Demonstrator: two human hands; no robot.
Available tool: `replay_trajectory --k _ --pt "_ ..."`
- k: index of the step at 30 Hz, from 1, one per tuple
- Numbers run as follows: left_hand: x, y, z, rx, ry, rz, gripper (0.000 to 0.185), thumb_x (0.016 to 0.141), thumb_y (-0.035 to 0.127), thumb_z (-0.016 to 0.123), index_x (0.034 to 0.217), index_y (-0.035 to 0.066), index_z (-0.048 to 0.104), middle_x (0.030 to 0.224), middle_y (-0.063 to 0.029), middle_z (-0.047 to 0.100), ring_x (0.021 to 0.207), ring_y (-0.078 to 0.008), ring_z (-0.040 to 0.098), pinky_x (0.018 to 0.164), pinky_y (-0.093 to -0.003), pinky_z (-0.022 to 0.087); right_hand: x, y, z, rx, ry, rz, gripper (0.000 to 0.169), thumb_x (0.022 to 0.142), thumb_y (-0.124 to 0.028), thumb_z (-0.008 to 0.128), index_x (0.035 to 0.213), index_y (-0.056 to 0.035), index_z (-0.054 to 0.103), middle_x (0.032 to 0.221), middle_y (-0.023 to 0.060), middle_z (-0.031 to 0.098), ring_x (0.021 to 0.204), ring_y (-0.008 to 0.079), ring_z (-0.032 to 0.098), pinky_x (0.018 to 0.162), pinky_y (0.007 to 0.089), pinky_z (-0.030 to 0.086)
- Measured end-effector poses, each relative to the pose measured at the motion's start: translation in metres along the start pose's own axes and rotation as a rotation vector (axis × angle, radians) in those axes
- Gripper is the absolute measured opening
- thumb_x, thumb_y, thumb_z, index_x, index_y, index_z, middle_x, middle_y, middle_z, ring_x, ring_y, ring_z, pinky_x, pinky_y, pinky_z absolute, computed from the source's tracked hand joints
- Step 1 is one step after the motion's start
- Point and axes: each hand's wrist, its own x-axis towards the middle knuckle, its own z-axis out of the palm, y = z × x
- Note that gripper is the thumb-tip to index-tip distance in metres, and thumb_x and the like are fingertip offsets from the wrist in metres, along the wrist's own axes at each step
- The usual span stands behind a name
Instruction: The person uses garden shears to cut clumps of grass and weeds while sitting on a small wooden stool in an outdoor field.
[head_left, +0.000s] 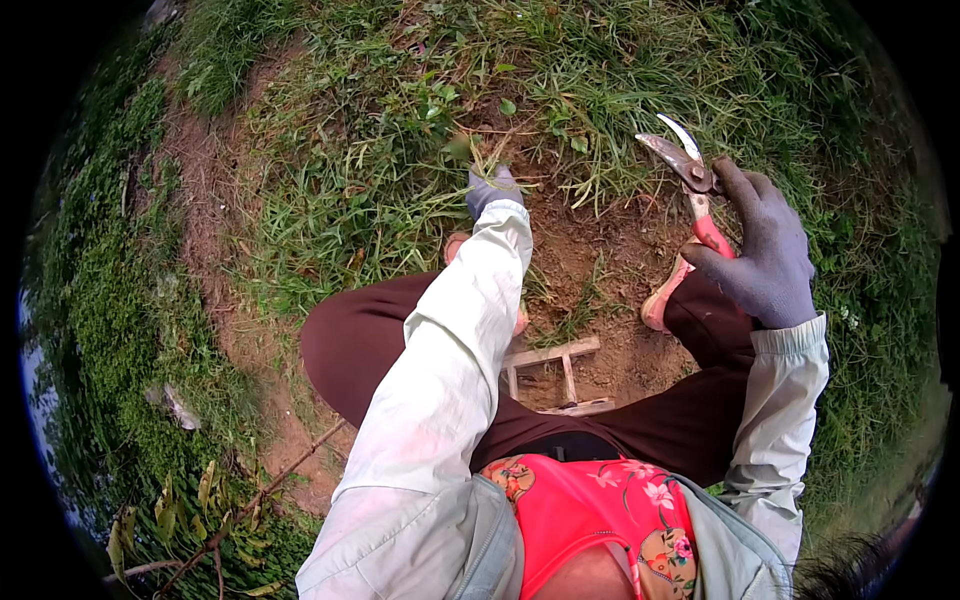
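A grey glove covers my left hand (493, 187), which is closed around a small tuft of grass (491, 159) low over bare soil. On the right, my right hand (765, 240), also gloved, holds pruning shears (694, 176) with red handles. Their two blades stand apart and point up and to the left, over the grass. The shears touch neither the tuft nor my left hand. Part of the red handles is hidden behind my fingers.
Between my bent legs a low wooden frame (551, 356) lies on reddish soil (577, 247). Pink shoes (660, 300) are on the ground. Thick grass (637, 60) grows ahead, a dirt strip (202, 202) runs at the left, and a dry branch (255, 502) lies lower left.
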Motion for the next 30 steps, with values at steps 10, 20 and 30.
replay_trajectory --k 10,20,30 --pt "-0.030 0.014 -0.021 0.216 0.043 0.052 0.030 0.091 0.025 0.059 0.120 0.018 0.061 0.093 -0.0167 0.069 0.081 -0.0302 0.069 0.070 -0.0401 0.055 0.000 0.008 0.001 0.032 0.009 -0.002 0.084 0.060 -0.039 0.077 0.132 -0.0041 0.050 0.113 0.0200 0.059 0.102 0.0368 0.058 0.086 0.0433 0.045" --pt "0.045 -0.016 0.007 0.809 -0.184 0.373 0.029 0.085 0.023 0.062 0.110 0.012 0.069 0.117 -0.0114 0.065 0.104 -0.0340 0.064 0.082 -0.0558 0.051 -0.003 0.009 -0.001 0.009 0.035 -0.027 0.085 0.061 -0.040 0.077 0.133 -0.0034 0.050 0.112 0.0198 0.060 0.102 0.0360 0.059 0.086 0.0433 0.045" --pt "-0.018 -0.033 0.005 0.263 -0.148 0.240 0.027 0.082 0.021 0.064 0.103 0.004 0.065 0.101 -0.0206 0.067 0.091 -0.0360 0.066 0.081 -0.0420 0.051 -0.006 0.013 -0.003 -0.005 0.035 -0.003 0.084 0.061 -0.040 0.077 0.133 -0.0058 0.050 0.110 0.0194 0.059 0.102 0.0364 0.058 0.086 0.0441 0.045"
